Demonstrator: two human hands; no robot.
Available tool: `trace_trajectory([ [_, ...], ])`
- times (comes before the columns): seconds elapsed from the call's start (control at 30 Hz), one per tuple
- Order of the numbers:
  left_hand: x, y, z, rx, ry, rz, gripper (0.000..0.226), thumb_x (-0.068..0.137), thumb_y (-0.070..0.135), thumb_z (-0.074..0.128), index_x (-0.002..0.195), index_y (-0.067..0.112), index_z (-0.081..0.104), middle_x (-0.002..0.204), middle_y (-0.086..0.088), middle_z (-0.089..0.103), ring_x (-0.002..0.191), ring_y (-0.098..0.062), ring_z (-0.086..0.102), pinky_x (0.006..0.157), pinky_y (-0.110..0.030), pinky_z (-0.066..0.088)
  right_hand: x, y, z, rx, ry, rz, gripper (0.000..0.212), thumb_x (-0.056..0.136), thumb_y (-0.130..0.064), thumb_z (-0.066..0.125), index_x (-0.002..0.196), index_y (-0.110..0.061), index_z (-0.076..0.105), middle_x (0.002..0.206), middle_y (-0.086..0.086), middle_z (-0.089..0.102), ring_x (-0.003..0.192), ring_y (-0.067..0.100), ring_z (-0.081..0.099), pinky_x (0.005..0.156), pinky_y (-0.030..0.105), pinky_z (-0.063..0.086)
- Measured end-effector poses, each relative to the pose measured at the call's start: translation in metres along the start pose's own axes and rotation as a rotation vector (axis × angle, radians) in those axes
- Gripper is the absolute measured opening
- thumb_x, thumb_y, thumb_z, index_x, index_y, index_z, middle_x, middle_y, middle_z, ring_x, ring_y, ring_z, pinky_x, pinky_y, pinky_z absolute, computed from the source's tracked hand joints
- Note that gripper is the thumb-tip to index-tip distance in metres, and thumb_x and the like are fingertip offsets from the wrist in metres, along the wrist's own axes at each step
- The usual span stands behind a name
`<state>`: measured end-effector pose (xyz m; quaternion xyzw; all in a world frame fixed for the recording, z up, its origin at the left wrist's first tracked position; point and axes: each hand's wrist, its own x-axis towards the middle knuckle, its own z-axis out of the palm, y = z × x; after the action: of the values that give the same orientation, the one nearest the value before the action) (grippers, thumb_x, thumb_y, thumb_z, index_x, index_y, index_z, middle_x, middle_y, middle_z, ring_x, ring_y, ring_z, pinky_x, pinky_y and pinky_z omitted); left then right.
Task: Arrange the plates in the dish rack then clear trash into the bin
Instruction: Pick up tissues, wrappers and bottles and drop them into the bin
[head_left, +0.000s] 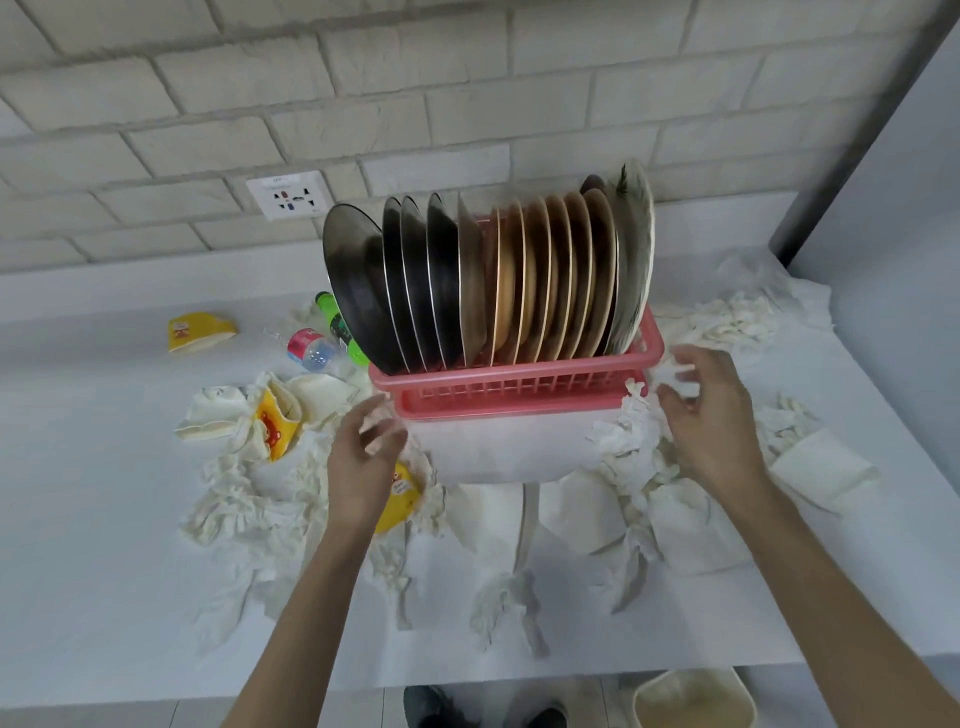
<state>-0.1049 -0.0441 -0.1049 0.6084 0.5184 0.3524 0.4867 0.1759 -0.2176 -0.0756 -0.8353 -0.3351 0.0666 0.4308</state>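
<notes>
Plates (519, 280) all stand in the dish rack (519, 371), so trash is next: left grip (363, 457) and right grip (711, 415) released, empty, just in front of rack; wad the crumpled tissues (628, 447) flanking the rack before carrying to bin (696, 701), front-right of rack.

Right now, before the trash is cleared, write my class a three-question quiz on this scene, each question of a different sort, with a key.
1. True or false: the plates stand on edge in the rack.
2. Where is the bin? A behind the rack; B below the counter edge; C on the rack.
3. Fill in: the ___ hand is nearer the yellow cups.
Key: 1 true; 2 B; 3 left hand.
</notes>
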Motion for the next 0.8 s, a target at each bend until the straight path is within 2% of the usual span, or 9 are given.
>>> trace_trajectory([
  [0.1,-0.031,-0.014,0.002,0.137,-0.258,0.116,0.031,0.086,0.004,0.067,0.107,0.026,0.070,0.098,0.017,0.073,0.089,-0.005,0.068,0.078,-0.033,0.056,-0.057,-0.008,0.006,-0.007,-0.092,-0.184,0.031,0.083,0.004,0.067,0.109,-0.013,0.062,0.103,-0.001,0.055,0.089,0.014,0.056,0.076,0.019,0.044],
  [0.17,-0.044,-0.022,0.006,0.253,-0.480,0.232,0.031,0.083,0.009,0.068,0.105,0.031,0.070,0.102,0.022,0.071,0.096,-0.003,0.066,0.083,-0.027,0.053,-0.088,-0.006,0.019,-0.118,-0.216,-0.228,0.032,0.081,-0.003,0.071,0.110,-0.014,0.062,0.108,-0.004,0.053,0.097,0.012,0.053,0.084,0.017,0.043],
  [0.23,-0.044,-0.028,0.012,0.409,-0.594,0.389,0.033,0.082,0.019,0.069,0.112,0.030,0.068,0.112,0.023,0.067,0.106,0.000,0.060,0.091,-0.023,0.046,-0.109,-0.004,0.032,-0.263,-0.302,-0.204,0.040,0.083,-0.016,0.072,0.121,-0.016,0.059,0.122,-0.003,0.048,0.111,0.016,0.049,0.093,0.029,0.049],
  [0.3,-0.037,-0.030,0.019,0.613,-0.665,0.492,0.044,0.083,0.026,0.071,0.125,0.028,0.063,0.126,0.015,0.062,0.119,-0.009,0.054,0.100,-0.029,0.042,-0.118,-0.004,0.042,-0.374,-0.354,-0.151,0.054,0.086,-0.027,0.070,0.135,-0.017,0.050,0.136,0.000,0.042,0.124,0.021,0.044,0.098,0.037,0.047],
  [0.4,-0.026,-0.028,0.030,0.939,-0.771,0.526,0.068,0.085,0.037,0.071,0.146,0.030,0.042,0.146,0.011,0.045,0.135,-0.016,0.038,0.109,-0.035,0.031,-0.119,-0.009,0.055,-0.506,-0.414,-0.054,0.071,0.091,-0.037,0.064,0.150,-0.016,0.030,0.151,0.005,0.029,0.140,0.025,0.030,0.113,0.036,0.030],
  [0.47,-0.017,-0.027,0.036,1.037,-0.840,0.528,0.077,0.085,0.041,0.070,0.151,0.030,0.032,0.148,0.009,0.040,0.136,-0.019,0.036,0.110,-0.037,0.028,-0.117,-0.012,0.065,-0.568,-0.424,-0.007,0.076,0.092,-0.037,0.062,0.153,-0.014,0.022,0.154,0.008,0.026,0.143,0.027,0.027,0.116,0.036,0.024],
  [0.63,0.004,-0.029,0.046,1.037,-0.967,0.546,0.079,0.080,0.045,0.074,0.147,0.025,0.037,0.140,0.003,0.049,0.127,-0.022,0.045,0.106,-0.038,0.032,-0.112,-0.016,0.078,-0.630,-0.387,0.058,0.083,0.088,-0.036,0.068,0.152,-0.010,0.023,0.143,0.010,0.037,0.134,0.030,0.035,0.109,0.038,0.032],
  [0.7,0.009,-0.030,0.050,0.958,-0.967,0.557,0.067,0.078,0.042,0.075,0.137,0.025,0.048,0.130,0.004,0.056,0.121,-0.020,0.050,0.100,-0.038,0.036,-0.108,-0.016,0.080,-0.623,-0.394,0.095,0.081,0.082,-0.038,0.075,0.146,-0.010,0.035,0.133,0.011,0.040,0.125,0.030,0.038,0.104,0.038,0.037],
  [0.8,0.018,-0.032,0.050,0.807,-0.966,0.538,0.043,0.078,0.035,0.077,0.115,0.019,0.062,0.108,0.001,0.063,0.106,-0.022,0.058,0.087,-0.035,0.042,-0.101,-0.016,0.078,-0.483,-0.380,0.180,0.062,0.076,-0.031,0.081,0.128,-0.011,0.053,0.121,0.009,0.046,0.114,0.027,0.045,0.095,0.035,0.042],
])
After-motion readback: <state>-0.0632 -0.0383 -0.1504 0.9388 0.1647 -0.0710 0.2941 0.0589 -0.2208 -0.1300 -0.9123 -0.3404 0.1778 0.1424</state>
